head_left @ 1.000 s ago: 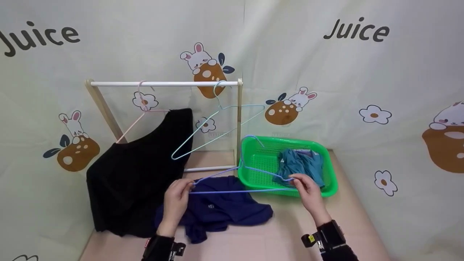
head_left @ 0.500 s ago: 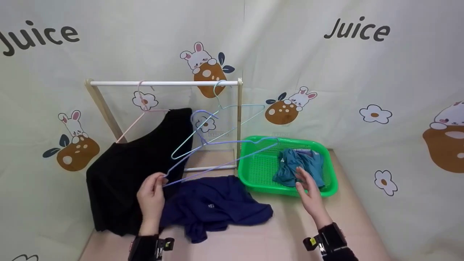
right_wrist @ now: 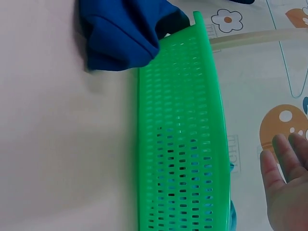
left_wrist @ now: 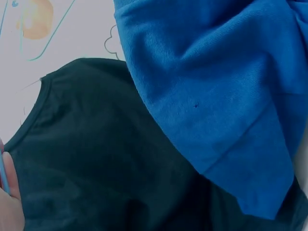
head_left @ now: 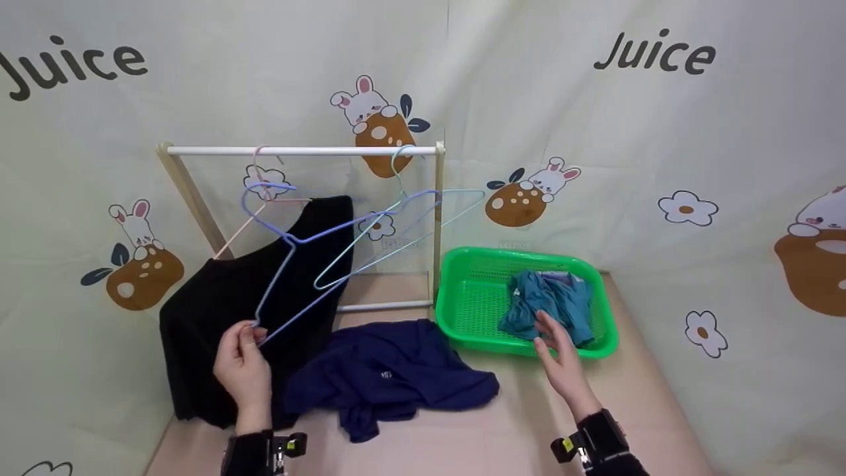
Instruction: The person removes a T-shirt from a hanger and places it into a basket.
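Note:
My left hand (head_left: 244,367) pinches one lower corner of a periwinkle clothes hanger (head_left: 295,239), which is raised and tilted, its hook pointing up in front of a black garment (head_left: 218,344). In the left wrist view only the edge of the hand (left_wrist: 10,211) shows, with a bit of the hanger in it. Holding nothing, my right hand (head_left: 562,370) is raised at the near side of a green basket (head_left: 469,311), fingers extended. A navy garment (head_left: 410,377) lies crumpled on the table between the hands; it looks brighter blue in the left wrist view.
A rack with a white rail (head_left: 317,151) stands at the back left. On it hang a pink hanger (head_left: 239,229) bearing the black garment and a bare mint-green hanger (head_left: 360,250). Teal cloth (head_left: 562,304) lies in the basket. A printed curtain (head_left: 529,106) surrounds the table.
The right hand has let go of the hanger and stays near the basket. My left hand has carried the hanger leftward, swinging its hook up and to the left.

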`<state>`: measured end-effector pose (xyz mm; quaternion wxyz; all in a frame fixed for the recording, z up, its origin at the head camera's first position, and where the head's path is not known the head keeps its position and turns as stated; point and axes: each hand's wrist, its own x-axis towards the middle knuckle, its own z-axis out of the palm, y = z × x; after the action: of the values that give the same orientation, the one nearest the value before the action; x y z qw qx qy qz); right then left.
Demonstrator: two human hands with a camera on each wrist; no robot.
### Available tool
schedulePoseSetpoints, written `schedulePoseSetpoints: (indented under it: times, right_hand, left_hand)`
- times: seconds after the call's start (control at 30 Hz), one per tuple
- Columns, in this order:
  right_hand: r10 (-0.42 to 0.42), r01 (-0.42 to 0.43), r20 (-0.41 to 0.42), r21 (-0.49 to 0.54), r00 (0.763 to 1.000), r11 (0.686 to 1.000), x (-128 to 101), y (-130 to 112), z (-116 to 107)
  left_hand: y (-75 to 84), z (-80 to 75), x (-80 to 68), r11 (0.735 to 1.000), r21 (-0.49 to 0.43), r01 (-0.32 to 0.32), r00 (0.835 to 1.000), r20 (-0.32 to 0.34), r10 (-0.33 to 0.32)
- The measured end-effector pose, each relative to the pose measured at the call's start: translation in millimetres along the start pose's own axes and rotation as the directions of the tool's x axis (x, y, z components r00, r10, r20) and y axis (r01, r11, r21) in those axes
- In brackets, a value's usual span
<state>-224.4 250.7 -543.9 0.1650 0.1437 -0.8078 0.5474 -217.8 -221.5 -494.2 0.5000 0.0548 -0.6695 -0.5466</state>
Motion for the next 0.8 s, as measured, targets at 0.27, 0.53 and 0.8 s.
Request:
schedulePoseSetpoints:
  times: [0.27, 0.53, 0.8]
  right_hand:
    - [0.012, -0.012, 0.000, -0.037, 1.000, 0.999, -3, 2, 1]
    - [0.028, -0.027, 0.004, -0.036, 1.000, 0.999, -4, 3, 1]
    - [0.034, -0.034, 0.011, -0.010, 0.999, 0.999, -6, 6, 2]
  left_hand:
    - [-11.0, -11.5, 6.5, 0.997, -0.025, 0.077, 0.992, -0.103, -0.079]
    - [-31.9, -12.7, 14.0, 0.992, 0.125, 0.035, 0.993, -0.121, -0.020]
    - [-43.6, -14.2, 18.9, 0.991, 0.134, 0.028, 0.993, -0.118, -0.012]
